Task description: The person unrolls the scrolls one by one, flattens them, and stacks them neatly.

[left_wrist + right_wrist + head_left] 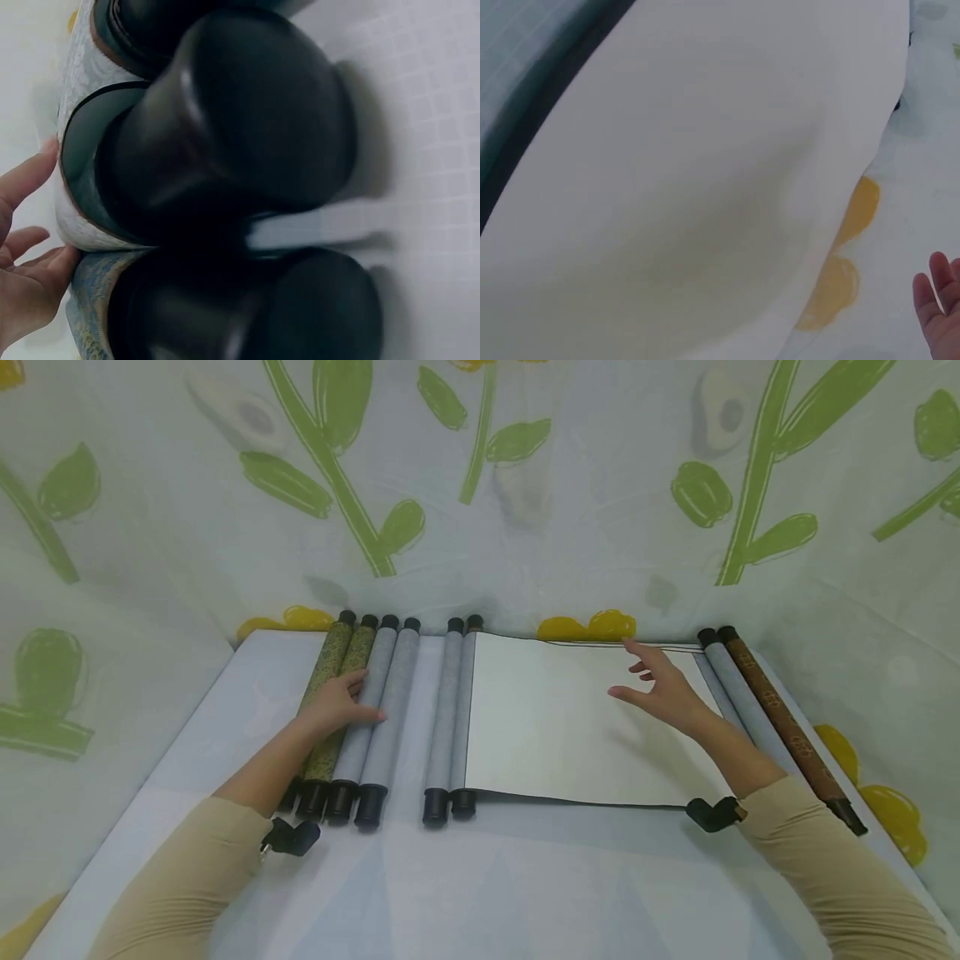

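Observation:
My left hand (337,703) lies over the rolled scrolls on the left, thumb and fingers spread across a pale grey scroll (366,714). In the left wrist view, its thumb and fingertips touch the scroll's white patterned cover (66,202), close behind a large black end knob (262,112). A green-gold scroll (330,747) lies right beside it. My right hand (667,692) hovers over the right part of an unrolled blank sheet (555,727), thumb and fingers apart, holding nothing. In the right wrist view, that hand (945,307) shows at the lower right edge, beyond the sheet (705,150).
Two grey rolls (441,718) lie along the sheet's left edge. At its right are another grey roll (757,718) and a brown patterned scroll (783,718). A white cloth (517,877) covers the table; a leaf-print curtain (600,552) hangs behind.

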`<state>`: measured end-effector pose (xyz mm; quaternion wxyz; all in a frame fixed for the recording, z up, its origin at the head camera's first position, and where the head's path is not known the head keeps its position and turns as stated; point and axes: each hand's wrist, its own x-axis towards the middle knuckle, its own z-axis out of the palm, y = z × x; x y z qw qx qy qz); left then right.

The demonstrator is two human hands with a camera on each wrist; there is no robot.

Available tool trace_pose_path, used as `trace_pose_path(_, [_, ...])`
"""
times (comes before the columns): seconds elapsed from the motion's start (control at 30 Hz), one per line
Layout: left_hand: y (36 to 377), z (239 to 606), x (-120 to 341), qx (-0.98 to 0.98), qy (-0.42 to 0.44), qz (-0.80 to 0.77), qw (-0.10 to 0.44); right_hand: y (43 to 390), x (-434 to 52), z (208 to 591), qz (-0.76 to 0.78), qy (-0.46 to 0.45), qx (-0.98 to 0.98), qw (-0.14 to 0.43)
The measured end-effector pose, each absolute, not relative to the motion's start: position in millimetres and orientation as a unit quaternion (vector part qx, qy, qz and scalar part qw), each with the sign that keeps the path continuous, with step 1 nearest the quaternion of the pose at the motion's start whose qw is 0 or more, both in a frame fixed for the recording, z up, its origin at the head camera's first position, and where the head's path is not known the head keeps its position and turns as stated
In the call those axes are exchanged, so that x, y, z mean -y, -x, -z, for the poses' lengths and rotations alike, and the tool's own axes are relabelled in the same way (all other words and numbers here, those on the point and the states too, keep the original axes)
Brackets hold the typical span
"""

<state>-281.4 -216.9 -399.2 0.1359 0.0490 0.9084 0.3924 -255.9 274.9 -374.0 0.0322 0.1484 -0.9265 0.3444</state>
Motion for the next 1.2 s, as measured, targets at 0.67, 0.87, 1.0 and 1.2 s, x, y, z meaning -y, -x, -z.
trace_pose_path(0.67, [298,390,214,-0.93,-0.108,-0.276,0.216,267,-232,368,-0.355,-0.207,0.911,0.042])
trace_pose_path(0.87, [298,393,211,-0.926,-0.109,-0.284,0.225,268,-220,364,-0.358,-0.219,0.906,0.046])
trace_pose_path(1.0, [297,394,212,-0.922,-0.103,-0.301,0.221,269,-213,361,-0.364,-0.218,0.905,0.041])
trace_pose_path(1.2, [296,396,213,-0.916,-0.093,-0.316,0.228,270,-199,360,-0.38,-0.23,0.895,0.044])
